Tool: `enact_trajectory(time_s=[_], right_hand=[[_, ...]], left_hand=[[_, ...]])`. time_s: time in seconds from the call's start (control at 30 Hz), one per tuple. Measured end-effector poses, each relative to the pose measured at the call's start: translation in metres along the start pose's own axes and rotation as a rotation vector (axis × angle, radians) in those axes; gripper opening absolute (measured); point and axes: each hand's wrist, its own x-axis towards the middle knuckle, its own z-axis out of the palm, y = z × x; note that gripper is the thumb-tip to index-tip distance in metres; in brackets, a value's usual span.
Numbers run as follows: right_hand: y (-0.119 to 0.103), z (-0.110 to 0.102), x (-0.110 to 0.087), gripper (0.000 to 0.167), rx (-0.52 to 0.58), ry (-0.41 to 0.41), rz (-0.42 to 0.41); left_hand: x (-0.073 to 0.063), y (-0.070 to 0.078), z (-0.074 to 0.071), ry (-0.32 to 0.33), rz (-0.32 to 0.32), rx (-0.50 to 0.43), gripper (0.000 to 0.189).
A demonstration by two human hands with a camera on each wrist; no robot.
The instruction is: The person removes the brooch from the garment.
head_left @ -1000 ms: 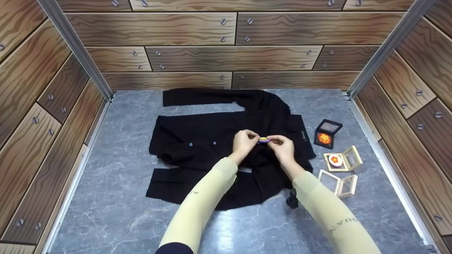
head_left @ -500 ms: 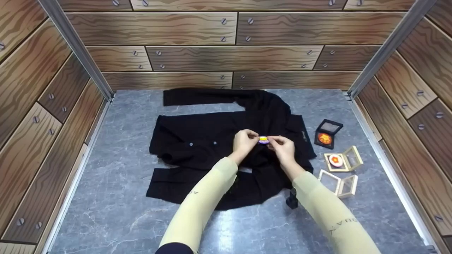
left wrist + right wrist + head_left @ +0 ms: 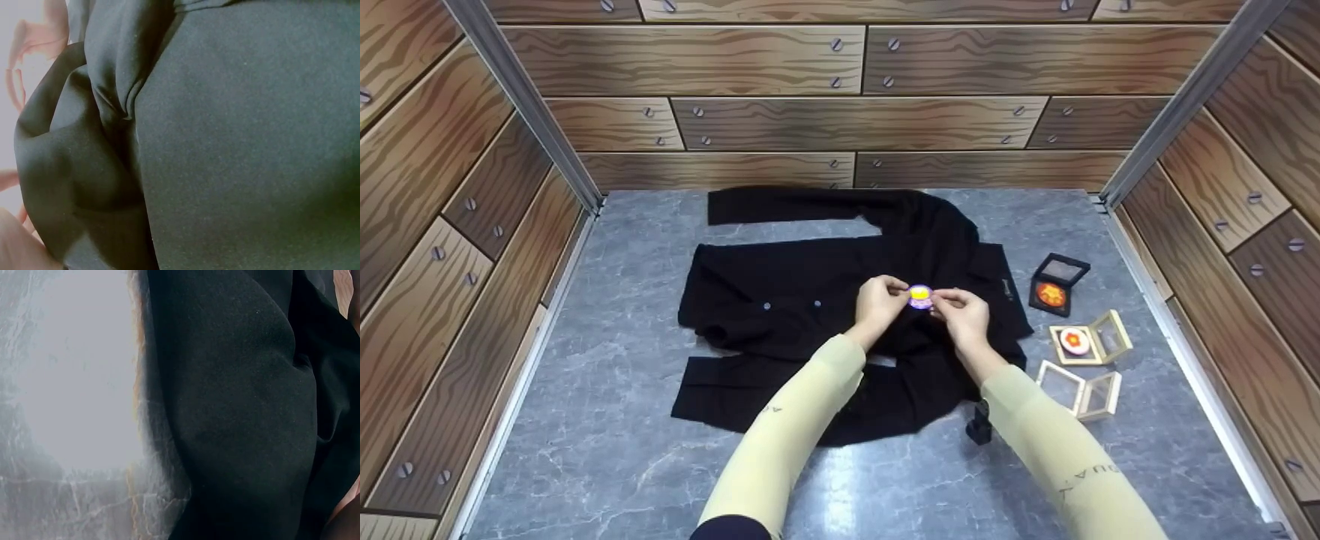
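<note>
In the head view a round badge [image 3: 919, 303], purple-rimmed with a yellow middle, is held level with the shirt's upper front. My left hand [image 3: 879, 307] pinches its left edge between thumb and fingertips. Its right edge is pinched by my right hand [image 3: 964, 316]. Beneath both hands lies a black buttoned shirt [image 3: 802, 270], spread sideways with its collar to the right. Dark cloth [image 3: 242, 135] fills most of the left wrist view, with parts of hands at the left edge. The right wrist view mostly has black cloth [image 3: 236, 394]; the badge is hidden there.
To the right stand an open black case [image 3: 1048, 304] with an orange disc, an open wooden case [image 3: 1063, 358] with a white disc bearing a red flower, and an open pale frame case [image 3: 1081, 396]. A small dark bundle [image 3: 979, 427] lies by the right forearm. Wood-patterned walls enclose the grey tabletop [image 3: 607, 450].
The badge has tilted from nearly edge-on to showing its round face to the head camera. Both hands have stayed almost in place, still gripping its edges.
</note>
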Motion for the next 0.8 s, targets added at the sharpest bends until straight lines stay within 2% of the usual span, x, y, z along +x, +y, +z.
enact_trajectory(time_s=[0.33, 0.8], right_hand=[[0.0018, 0.0003, 0.0006, 0.012, -0.013, 0.031, -0.011], [0.004, -0.0003, 0.001, 0.025, -0.005, 0.006, 0.013]], left_hand=[[-0.0003, -0.001, -0.0007, -0.019, -0.006, 0.014, 0.013], [-0.0017, -0.0014, -0.0018, -0.018, 0.011, 0.019, 0.011]])
